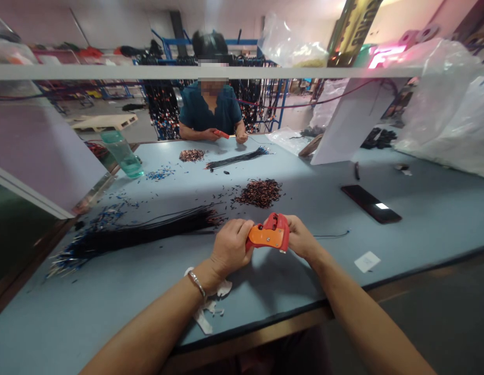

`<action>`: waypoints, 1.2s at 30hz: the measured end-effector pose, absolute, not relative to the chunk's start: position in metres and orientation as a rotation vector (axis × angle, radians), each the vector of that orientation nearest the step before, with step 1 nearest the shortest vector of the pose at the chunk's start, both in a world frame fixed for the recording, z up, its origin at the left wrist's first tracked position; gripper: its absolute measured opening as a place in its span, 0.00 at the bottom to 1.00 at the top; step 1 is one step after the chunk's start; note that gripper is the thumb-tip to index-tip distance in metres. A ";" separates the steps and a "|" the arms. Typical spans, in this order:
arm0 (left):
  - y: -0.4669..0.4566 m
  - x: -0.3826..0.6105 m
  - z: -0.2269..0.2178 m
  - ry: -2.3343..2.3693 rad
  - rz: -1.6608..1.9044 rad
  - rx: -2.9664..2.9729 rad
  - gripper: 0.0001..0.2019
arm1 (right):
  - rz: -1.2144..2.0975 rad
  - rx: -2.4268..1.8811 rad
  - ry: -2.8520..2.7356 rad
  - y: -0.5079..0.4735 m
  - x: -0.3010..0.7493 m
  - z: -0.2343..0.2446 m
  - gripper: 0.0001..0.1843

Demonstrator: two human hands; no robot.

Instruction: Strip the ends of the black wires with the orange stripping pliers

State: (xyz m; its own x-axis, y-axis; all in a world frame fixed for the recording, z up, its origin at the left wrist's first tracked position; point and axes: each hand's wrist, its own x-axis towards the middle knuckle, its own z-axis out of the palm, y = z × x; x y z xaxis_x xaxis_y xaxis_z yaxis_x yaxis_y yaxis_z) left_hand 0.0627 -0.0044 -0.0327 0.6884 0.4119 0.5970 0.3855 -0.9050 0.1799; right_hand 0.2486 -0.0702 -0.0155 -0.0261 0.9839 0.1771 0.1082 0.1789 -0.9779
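Both my hands hold a red and orange hand tool [270, 234] just above the blue table [128, 291]. My left hand [230, 247] is closed on its left end, fingers curled around the handle. My right hand [300, 237] is closed on the right side of the tool. A thin black wire [331, 235] lies on the table just right of my right hand. A long bundle of black wires [140, 232] lies to the left of my hands. A pile of small reddish-brown terminals [260, 192] sits just beyond the tool.
A black phone [370, 203] lies to the right, a white paper slip [367, 261] near the front edge. A green bottle [122, 151] stands far left. Across the table a person in a teal shirt [210, 112] holds a red tool, with another wire bundle [237, 158] nearby.
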 end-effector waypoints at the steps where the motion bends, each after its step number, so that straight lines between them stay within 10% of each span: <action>1: -0.005 0.063 -0.032 0.669 1.026 2.853 0.14 | 1.033 -1.147 -1.375 -0.070 0.249 -0.015 0.08; 36: -0.006 0.063 -0.039 0.863 0.888 2.882 0.04 | 1.087 -1.145 -1.334 -0.068 0.245 -0.016 0.11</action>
State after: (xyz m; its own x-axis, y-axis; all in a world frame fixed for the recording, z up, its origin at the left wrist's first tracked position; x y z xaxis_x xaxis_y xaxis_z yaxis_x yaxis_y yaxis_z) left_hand 0.0626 -0.0058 -0.0387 0.6883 0.5069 0.5189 0.5042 -0.8486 0.1602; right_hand 0.2449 -0.0682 -0.0162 -0.0229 0.9902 0.1374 0.0649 0.1387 -0.9882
